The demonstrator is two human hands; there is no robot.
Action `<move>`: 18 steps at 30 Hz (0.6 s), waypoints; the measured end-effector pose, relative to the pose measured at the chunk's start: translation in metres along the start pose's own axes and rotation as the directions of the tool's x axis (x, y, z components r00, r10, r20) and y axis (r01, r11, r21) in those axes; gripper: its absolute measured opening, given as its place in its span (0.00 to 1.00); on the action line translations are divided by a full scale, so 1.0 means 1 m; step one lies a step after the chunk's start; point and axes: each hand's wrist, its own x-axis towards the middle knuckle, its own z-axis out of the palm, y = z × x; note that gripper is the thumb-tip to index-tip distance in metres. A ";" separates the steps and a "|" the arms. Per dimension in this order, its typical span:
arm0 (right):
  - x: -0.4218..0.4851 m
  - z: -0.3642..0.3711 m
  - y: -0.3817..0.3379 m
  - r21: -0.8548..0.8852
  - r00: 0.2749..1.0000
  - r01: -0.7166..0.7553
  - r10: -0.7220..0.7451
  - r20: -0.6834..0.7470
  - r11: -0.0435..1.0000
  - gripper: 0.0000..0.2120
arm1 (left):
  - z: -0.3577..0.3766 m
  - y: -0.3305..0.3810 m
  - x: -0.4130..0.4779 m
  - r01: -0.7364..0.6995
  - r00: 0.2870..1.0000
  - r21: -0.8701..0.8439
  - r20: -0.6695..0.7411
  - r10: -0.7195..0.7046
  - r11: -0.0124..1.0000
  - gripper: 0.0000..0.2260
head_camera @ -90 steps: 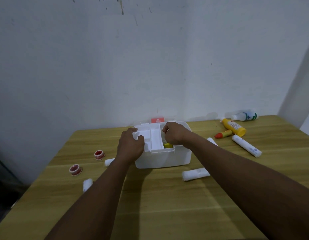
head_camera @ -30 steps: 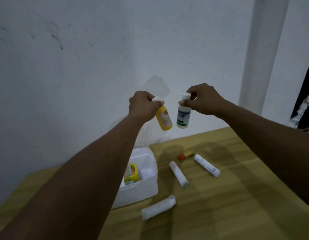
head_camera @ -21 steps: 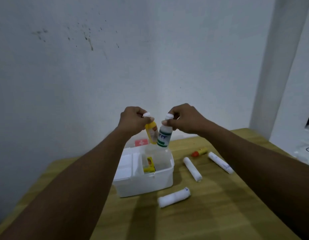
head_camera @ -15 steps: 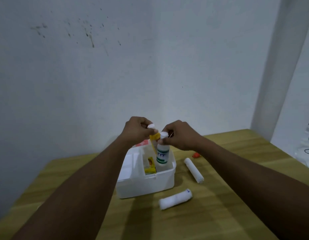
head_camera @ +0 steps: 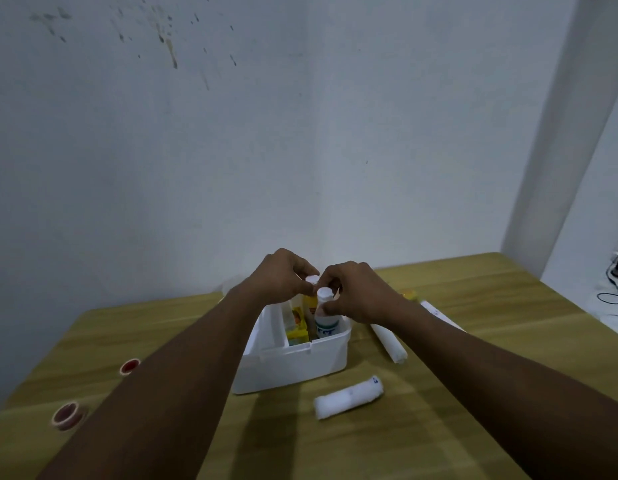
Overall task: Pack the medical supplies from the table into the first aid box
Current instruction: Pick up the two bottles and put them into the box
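Plain whitish wall with some dark splatter marks in the upper left of the frame, and a wooden tabletop (head_camera: 473, 427) filling the bottom half. Pretty dim in here.

Dead centre sits the white first aid box (head_camera: 293, 362), lid off, dividers showing. Both hands are over its right compartment. The left hand (head_camera: 279, 278) is pinched shut on the white cap of a yellow bottle (head_camera: 310, 301), and the right hand (head_camera: 356, 292) has fingers closed around the neck of a white bottle (head_camera: 326, 323) with green print. Both bottles are upright and mostly down inside the box, side by side. There's also a small yellow packet (head_camera: 297, 332) in there, just left of them.

Out on the tabletop: a fat gauze roll (head_camera: 349, 396) lower centre, a longer white roll (head_camera: 389, 342) right of the box, another white tube (head_camera: 439, 315) mostly hidden behind the right forearm, and two red tape rolls (head_camera: 69, 414) at lower left.

My guess on handling: the bottles are light, stiff plastic and a bit slick, so holding by the cap or neck makes sense for lowering them into a narrow slot. The gauze rolls look soft and squashy; I'd grab those round the middle. Tape rolls are small and rigid, easy to pinch by the rim.
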 end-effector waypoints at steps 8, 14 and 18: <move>-0.006 -0.014 0.005 0.072 1.000 -0.030 0.030 0.004 0.997 0.20 | -0.009 0.008 -0.005 0.066 0.997 0.014 0.034 -0.066 0.998 0.25; -0.022 -0.056 0.008 0.067 0.988 -0.105 0.111 -0.104 0.992 0.12 | -0.022 0.033 -0.030 0.026 0.998 -0.011 -0.061 -0.027 1.000 0.18; -0.044 -0.066 0.016 0.016 0.976 -0.182 0.183 -0.121 0.983 0.10 | -0.012 0.057 -0.052 -0.054 0.991 -0.006 -0.123 0.053 0.998 0.10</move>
